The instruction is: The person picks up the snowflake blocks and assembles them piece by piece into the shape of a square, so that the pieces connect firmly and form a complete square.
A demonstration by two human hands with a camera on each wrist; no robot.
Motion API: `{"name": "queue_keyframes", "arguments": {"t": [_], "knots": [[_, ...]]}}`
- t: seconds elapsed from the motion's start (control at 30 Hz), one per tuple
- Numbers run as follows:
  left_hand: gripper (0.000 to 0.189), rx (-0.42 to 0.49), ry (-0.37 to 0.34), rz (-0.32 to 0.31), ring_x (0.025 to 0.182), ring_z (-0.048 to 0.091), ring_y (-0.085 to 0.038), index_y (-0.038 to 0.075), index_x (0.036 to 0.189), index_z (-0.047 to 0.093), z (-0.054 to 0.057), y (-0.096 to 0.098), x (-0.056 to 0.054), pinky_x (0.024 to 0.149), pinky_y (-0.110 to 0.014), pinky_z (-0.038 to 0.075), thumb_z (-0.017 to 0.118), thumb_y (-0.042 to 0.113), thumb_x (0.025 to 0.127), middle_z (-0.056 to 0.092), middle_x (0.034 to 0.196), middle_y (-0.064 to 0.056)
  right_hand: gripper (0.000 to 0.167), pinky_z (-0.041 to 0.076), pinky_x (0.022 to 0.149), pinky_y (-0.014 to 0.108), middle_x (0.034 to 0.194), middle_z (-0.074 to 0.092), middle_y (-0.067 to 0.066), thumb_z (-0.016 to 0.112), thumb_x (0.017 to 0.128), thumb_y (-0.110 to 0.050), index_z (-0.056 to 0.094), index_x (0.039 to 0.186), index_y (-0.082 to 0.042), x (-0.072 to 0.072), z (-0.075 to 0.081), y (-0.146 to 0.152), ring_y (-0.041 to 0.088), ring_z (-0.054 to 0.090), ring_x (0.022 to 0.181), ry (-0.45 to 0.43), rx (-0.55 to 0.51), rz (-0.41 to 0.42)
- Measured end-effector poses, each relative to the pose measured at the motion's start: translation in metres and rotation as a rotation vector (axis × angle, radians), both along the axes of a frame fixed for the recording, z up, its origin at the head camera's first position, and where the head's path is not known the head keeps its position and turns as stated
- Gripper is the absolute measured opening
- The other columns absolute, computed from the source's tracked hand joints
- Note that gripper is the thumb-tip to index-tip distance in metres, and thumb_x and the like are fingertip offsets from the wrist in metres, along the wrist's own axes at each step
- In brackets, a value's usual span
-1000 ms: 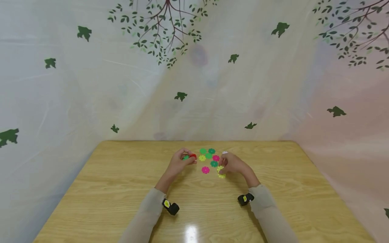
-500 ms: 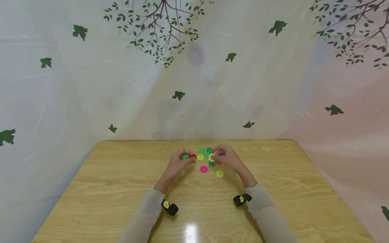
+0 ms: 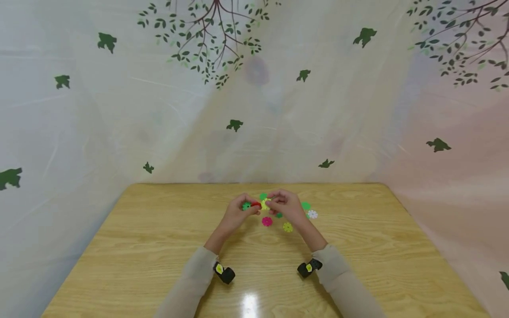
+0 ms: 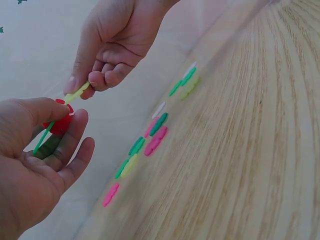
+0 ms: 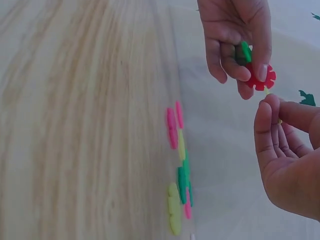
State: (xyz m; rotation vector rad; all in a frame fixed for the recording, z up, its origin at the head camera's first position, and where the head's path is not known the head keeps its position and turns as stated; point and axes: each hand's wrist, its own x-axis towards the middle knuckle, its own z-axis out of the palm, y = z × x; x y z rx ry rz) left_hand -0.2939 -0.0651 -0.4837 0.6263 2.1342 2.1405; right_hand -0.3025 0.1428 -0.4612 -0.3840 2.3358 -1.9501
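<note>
My left hand [image 3: 234,217] pinches a red notched flower-shaped disc [image 5: 263,80] between thumb and fingers. A green disc [image 3: 246,206] is joined to the red one, standing at an angle to it. My right hand [image 3: 293,212] pinches a yellow flower-shaped disc [image 4: 77,93] by its edge. In both wrist views the yellow disc's far edge meets the red disc's rim; whether their notches are interlocked I cannot tell. Near the hands on the table lie a pink disc [image 3: 267,221] and a loose yellow disc [image 3: 288,227].
The wooden table [image 3: 159,260] reaches back to a printed cloth backdrop [image 3: 270,145]. Right of the right hand lie a white disc [image 3: 312,214] and a light green disc [image 3: 305,206]. Several more discs are partly hidden behind the hands in the head view.
My right hand has lifted a yellow disc from the right side and carried it left to the red disc. The left hand has kept its hold and hardly moved.
</note>
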Motion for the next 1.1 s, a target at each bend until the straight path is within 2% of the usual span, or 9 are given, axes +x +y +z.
{"name": "queue_keyframes", "arguments": {"t": [0.13, 0.27, 0.47, 0.67, 0.77, 0.9, 1.1], "knots": [[0.014, -0.020, 0.002, 0.005, 0.090, 0.071, -0.014, -0.011, 0.109, 0.058, 0.000, 0.002, -0.001, 0.090, -0.031, 0.061, 0.061, 0.000, 0.100, 0.065, 0.107, -0.023, 0.027, 0.063, 0.072, 0.037, 0.086, 0.073, 0.009, 0.073, 0.095, -0.012, 0.067, 0.116, 0.005, 0.001, 0.000, -0.003, 0.012, 0.069, 0.068, -0.013, -0.016, 0.001], [0.015, -0.037, 0.020, -0.001, 0.093, 0.070, -0.019, -0.012, 0.111, 0.055, 0.002, 0.004, -0.001, 0.091, -0.030, 0.060, 0.059, -0.002, 0.101, 0.062, 0.109, -0.028, 0.029, 0.063, 0.076, 0.042, 0.086, 0.073, 0.006, 0.072, 0.096, -0.012, 0.067, 0.117, 0.007, 0.000, 0.001, -0.004, 0.011, 0.069, 0.068, -0.007, -0.028, 0.016], [0.016, -0.073, 0.034, -0.006, 0.095, 0.065, -0.019, -0.011, 0.115, 0.051, 0.004, 0.007, 0.002, 0.087, -0.023, 0.057, 0.053, -0.002, 0.103, 0.059, 0.114, -0.033, 0.025, 0.060, 0.067, 0.029, 0.083, 0.073, 0.005, 0.070, 0.097, -0.011, 0.070, 0.114, 0.007, 0.001, 0.002, -0.005, 0.011, 0.067, 0.066, 0.014, -0.050, -0.014], [0.018, -0.096, 0.023, -0.023, 0.103, 0.060, -0.027, -0.010, 0.121, 0.047, 0.002, 0.012, 0.005, 0.091, -0.032, 0.057, 0.048, 0.000, 0.105, 0.056, 0.118, -0.028, 0.026, 0.054, 0.059, 0.020, 0.077, 0.070, -0.002, 0.071, 0.097, -0.011, 0.069, 0.114, 0.008, 0.001, -0.003, -0.007, 0.008, 0.063, 0.061, -0.004, -0.072, -0.068], [0.019, -0.090, 0.014, -0.033, 0.102, 0.058, -0.023, -0.009, 0.122, 0.045, 0.001, 0.015, 0.006, 0.092, -0.032, 0.056, 0.046, 0.001, 0.106, 0.054, 0.121, -0.027, 0.024, 0.052, 0.056, 0.019, 0.075, 0.069, -0.004, 0.071, 0.096, -0.010, 0.068, 0.113, 0.007, 0.003, -0.003, -0.009, 0.007, 0.062, 0.059, -0.012, -0.091, -0.096], [0.019, -0.057, 0.009, -0.039, 0.099, 0.055, -0.015, -0.011, 0.123, 0.042, 0.001, 0.017, 0.008, 0.090, -0.024, 0.054, 0.045, -0.001, 0.106, 0.050, 0.124, -0.028, 0.023, 0.050, 0.055, 0.017, 0.075, 0.068, -0.003, 0.071, 0.096, -0.008, 0.067, 0.111, 0.009, 0.005, -0.002, -0.011, 0.006, 0.061, 0.058, -0.003, -0.112, -0.113], [0.018, -0.041, 0.024, -0.033, 0.098, 0.053, -0.016, -0.011, 0.122, 0.039, 0.003, 0.021, 0.011, 0.086, -0.018, 0.051, 0.042, -0.002, 0.107, 0.046, 0.125, -0.028, 0.020, 0.048, 0.053, 0.016, 0.077, 0.069, 0.003, 0.070, 0.096, -0.006, 0.067, 0.107, 0.010, 0.008, 0.001, -0.015, 0.006, 0.061, 0.058, 0.027, -0.132, -0.139]]}}
